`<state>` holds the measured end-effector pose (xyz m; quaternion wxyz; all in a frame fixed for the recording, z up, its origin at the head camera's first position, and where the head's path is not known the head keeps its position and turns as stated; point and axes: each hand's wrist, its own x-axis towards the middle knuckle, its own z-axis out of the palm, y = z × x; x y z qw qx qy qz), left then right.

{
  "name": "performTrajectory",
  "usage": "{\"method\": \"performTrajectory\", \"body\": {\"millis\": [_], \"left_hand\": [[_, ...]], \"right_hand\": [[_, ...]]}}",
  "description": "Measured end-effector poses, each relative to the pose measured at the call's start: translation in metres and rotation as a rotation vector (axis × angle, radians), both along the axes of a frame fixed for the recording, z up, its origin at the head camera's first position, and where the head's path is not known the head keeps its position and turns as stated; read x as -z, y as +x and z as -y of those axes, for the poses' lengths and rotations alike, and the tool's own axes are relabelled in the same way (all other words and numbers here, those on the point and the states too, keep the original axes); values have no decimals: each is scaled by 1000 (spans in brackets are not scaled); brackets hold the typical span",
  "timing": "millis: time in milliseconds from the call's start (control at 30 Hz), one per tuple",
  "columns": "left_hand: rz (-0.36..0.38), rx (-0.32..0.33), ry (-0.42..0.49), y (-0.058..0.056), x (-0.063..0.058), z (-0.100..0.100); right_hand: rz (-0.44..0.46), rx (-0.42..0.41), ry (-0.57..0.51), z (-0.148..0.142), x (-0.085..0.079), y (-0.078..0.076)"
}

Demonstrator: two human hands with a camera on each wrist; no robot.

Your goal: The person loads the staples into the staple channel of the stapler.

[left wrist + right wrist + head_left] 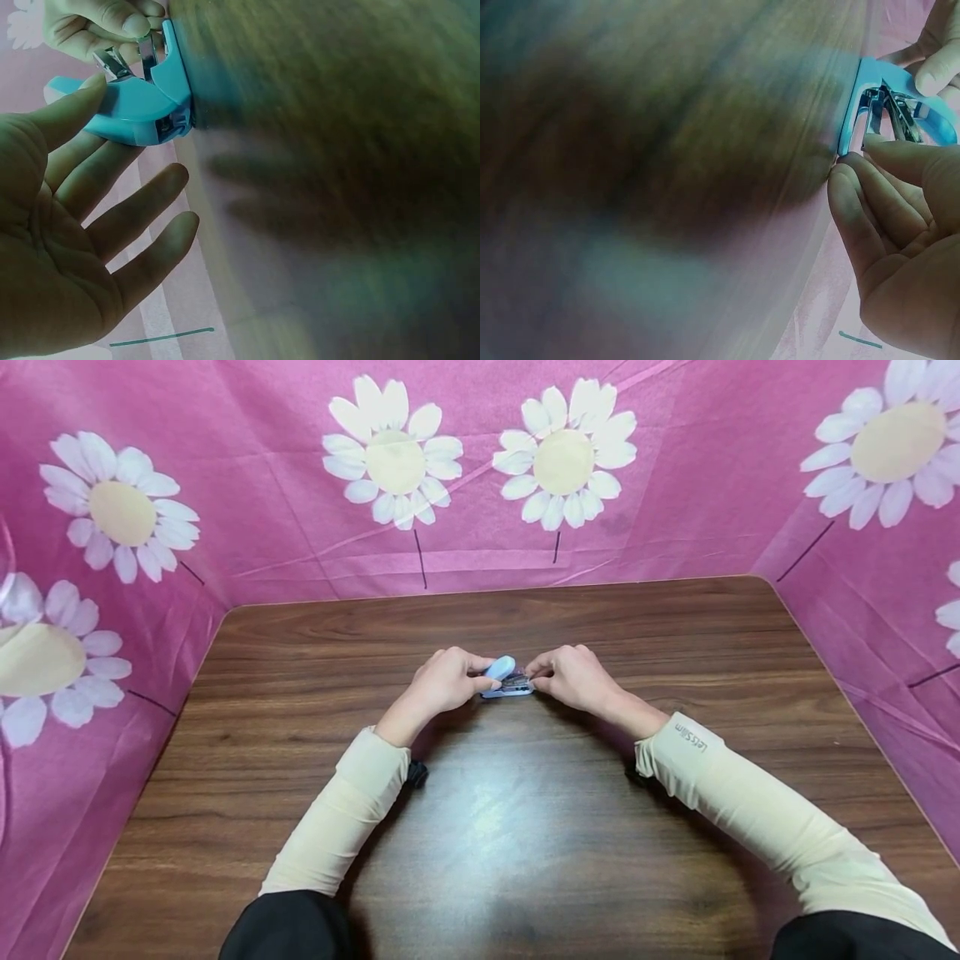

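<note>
A light blue stapler [501, 667] stands on the wooden table between the hands, its top lid swung up from the base. My left hand [444, 681] pinches the raised lid between thumb and fingers; in the left wrist view its last two fingers extend away from the stapler. My right hand [573, 678] is at the stapler's front end. Its thumb [904, 159] presses the tip of the metal staple channel [873, 112], with curled fingers below by the base. Whether any staples lie in the channel cannot be made out.
The brown wood-grain table [495, 860] spreads around the hands. A pink cloth [480, 552] printed with white daisies hangs along its back and sides. Both forearms, in cream sleeves [757, 810], reach in from the front edge.
</note>
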<state>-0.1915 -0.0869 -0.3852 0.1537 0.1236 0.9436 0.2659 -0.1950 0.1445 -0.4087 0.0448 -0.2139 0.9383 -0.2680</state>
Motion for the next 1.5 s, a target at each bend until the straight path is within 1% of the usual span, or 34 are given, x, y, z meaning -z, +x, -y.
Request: {"method": "performTrajectory", "body": {"millis": [167,267,467,733,900,1133,1500], "left_hand": [[-47,37,-49,-1,0,-2],[-64,51,-72,-1,-1,-4],[-105,86,-126,-1,-2,-10],[-124,107,-186,0,-3,-17],[-149,118,-213,1,-5,-21],[-189,155,-249,1,-5,-25],[-236,200,-251,2,-6,-29]], "right_hand": [[29,14,-33,1,2,0],[34,14,-33,1,2,-1],[30,26,-29,1,1,-1],[2,19,-11,2,3,-2],[-6,32,-2,3,2,-2],[-62,19,43,4,2,-2],[-93,17,62,5,2,-1]]}}
